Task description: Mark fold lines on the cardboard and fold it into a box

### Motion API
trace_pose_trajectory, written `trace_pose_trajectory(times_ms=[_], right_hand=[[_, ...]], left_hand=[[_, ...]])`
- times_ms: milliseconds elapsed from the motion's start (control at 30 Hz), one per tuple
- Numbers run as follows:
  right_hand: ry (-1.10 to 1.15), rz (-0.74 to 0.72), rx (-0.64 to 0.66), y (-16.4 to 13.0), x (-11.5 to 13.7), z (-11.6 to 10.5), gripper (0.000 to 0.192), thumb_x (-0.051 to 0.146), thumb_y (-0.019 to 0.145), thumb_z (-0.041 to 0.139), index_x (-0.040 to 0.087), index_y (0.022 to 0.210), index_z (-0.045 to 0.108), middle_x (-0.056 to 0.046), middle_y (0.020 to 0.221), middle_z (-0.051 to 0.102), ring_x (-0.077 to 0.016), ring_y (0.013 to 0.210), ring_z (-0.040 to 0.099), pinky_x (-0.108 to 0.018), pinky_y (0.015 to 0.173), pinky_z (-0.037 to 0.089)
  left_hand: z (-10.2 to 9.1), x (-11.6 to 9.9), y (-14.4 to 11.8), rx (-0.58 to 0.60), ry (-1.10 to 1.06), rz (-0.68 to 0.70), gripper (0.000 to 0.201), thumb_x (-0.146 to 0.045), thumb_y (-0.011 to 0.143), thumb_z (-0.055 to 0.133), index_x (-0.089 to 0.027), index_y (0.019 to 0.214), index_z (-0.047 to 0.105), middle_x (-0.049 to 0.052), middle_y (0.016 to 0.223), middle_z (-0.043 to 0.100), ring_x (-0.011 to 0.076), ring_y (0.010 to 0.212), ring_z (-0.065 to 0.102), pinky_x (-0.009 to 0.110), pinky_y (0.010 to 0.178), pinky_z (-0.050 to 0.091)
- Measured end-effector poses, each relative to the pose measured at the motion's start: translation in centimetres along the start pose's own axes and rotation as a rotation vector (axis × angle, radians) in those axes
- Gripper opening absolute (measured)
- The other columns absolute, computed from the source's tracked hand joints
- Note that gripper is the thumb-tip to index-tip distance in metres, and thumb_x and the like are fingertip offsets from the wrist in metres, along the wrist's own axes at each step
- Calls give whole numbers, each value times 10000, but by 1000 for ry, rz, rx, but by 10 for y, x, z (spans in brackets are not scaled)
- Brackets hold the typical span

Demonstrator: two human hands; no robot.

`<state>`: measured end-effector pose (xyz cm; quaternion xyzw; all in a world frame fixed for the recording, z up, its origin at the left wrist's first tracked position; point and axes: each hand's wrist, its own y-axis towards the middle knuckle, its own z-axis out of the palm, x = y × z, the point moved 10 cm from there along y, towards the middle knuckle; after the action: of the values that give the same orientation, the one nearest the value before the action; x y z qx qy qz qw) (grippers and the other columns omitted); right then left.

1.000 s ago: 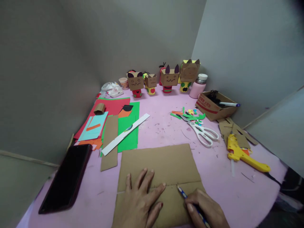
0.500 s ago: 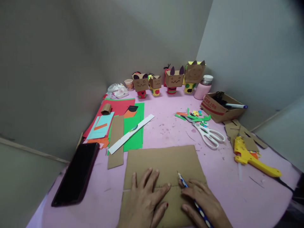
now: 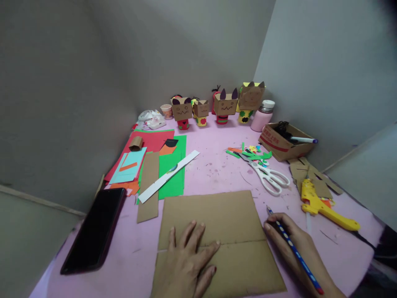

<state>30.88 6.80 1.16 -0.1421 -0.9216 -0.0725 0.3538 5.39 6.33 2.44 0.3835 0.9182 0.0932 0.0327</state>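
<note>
left hand (image 3: pixel 189 260): flat, fingers spread, pressing cardboard (image 3: pixel 217 215)
right hand (image 3: pixel 294 244): clamped on pencil (image 3: pixel 293 250), beside edge
tip: keep sheet pinned

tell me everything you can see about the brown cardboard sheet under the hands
The cardboard sheet is plain brown, roughly rectangular, and lies flat on the pink table at the near edge. A thin straight line runs across it from side to side. The left hand rests palm down on it, fingers at that line. The right hand, holding a blue pencil, sits at its right edge.
</note>
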Motion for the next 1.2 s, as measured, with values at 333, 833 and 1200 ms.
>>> trace_pose_trajectory(times_ms=[333, 833, 1200], right_hand=[[63, -36, -51, 2, 18, 10, 161, 396, 809, 512, 236, 822, 513, 11, 655, 640, -162, 548, 599, -236, 508, 448], [93, -117, -72, 9, 11, 2, 131, 369, 770, 516, 246, 758, 471, 41, 589, 560, -142, 498, 509, -231, 481, 419], [20, -216, -27, 23, 0, -20, 90, 289, 768, 527, 251, 755, 447, 59, 598, 516, -134, 516, 483, -234, 511, 389]], left_hand=[[-4, -3, -1, -54, 77, 35, 555, -381, 884, 540, -445, 1397, 337, 99, 1403, 468, 336, 1234, 450, 612, 924, 369], [-15, 4, -17, -61, 200, 27, 602, -440, 860, 540, -361, 1422, 339, 95, 1395, 502, 313, 1221, 476, 512, 983, 325], [-9, 23, -27, -31, 140, 5, 591, -424, 834, 567, -431, 1389, 364, 51, 1402, 505, 297, 1194, 523, 494, 947, 378]])
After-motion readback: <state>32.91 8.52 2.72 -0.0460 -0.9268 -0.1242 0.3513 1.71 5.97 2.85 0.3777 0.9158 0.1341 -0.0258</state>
